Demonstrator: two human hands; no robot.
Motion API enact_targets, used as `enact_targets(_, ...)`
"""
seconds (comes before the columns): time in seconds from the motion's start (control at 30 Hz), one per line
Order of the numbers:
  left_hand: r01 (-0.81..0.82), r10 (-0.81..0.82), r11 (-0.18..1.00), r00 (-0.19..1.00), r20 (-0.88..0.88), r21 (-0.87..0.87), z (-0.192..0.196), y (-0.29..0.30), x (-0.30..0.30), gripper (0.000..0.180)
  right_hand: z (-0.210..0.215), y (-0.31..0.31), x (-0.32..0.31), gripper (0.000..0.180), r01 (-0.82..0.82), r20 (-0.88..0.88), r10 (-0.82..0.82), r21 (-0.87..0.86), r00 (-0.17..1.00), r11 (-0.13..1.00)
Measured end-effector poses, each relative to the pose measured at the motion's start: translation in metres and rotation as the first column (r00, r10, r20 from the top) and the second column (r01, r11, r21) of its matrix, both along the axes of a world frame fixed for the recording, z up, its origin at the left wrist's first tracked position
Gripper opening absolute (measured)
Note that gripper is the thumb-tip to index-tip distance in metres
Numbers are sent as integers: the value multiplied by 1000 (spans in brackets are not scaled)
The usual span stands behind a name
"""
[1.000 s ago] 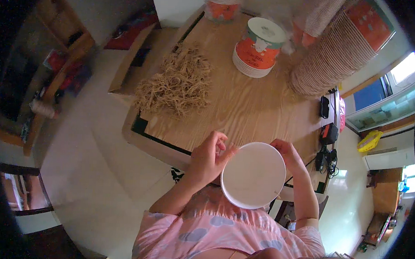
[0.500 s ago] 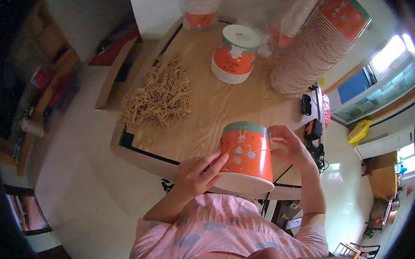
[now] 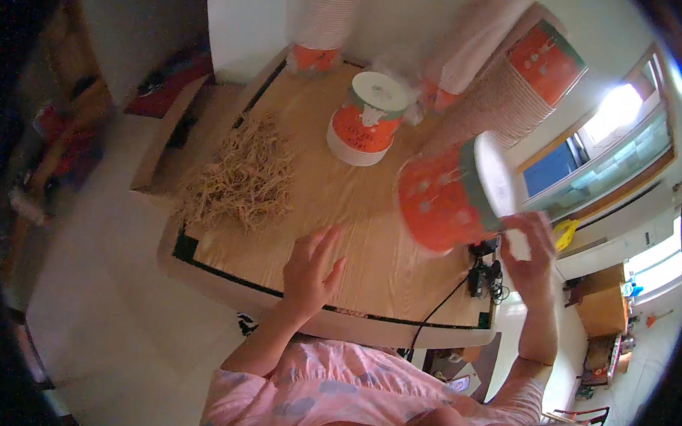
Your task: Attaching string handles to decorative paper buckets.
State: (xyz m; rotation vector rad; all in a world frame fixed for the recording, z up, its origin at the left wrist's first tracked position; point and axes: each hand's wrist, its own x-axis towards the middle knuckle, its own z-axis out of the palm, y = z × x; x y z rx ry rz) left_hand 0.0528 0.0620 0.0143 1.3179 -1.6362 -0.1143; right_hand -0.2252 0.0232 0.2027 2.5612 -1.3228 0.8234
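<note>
My right hand (image 3: 531,250) grips the edge of an orange paper bucket (image 3: 441,195) with a green band and a white end. The bucket is tilted above the right side of the table, its white end turned to the right; motion blurs it slightly. Over the table's front edge, my left hand (image 3: 313,270) is empty, its fingers apart. Beyond it lies a tangled heap of thin tan strands (image 3: 245,176) that look like rubber bands. A short stack of matching buckets (image 3: 365,131) stands upside down at the middle back.
A long, leaning stack of nested buckets (image 3: 503,98) fills the back right, and another tall stack (image 3: 321,32) stands at the back left. Black cables (image 3: 483,282) lie at the table's right edge. The wooden table (image 3: 362,251) has a dark border strip.
My left hand has let go of the bucket and moved left. My right hand has carried the bucket up and to the right, tipping it over sideways. The whole view has shifted somewhat.
</note>
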Motion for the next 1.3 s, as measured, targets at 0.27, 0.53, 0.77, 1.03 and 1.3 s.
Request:
enact_targets(0.27,24,-36,981,998,58,192,-77,28,-12,50,167,-56,-86,25,82,-82,-196,-706,977,704)
enact_targets(0.53,46,-59,975,997,52,215,-97,36,-20,38,264,-169,-133,32,-33,-239,-250,-781,938,624)
enact_targets(0.77,20,-30,979,998,48,205,-105,34,-22,35,245,-239,-144,33,-66,-152,-43,-642,987,764)
enact_targets(1.03,-1,-19,976,996,88,218,-95,32,-21,34,241,-275,-166,34,-56,-216,-98,-612,972,789)
enact_targets(1.3,-29,-2,969,992,127,244,-91,33,-22,33,224,-287,-167,37,16,-167,-130,-554,977,832)
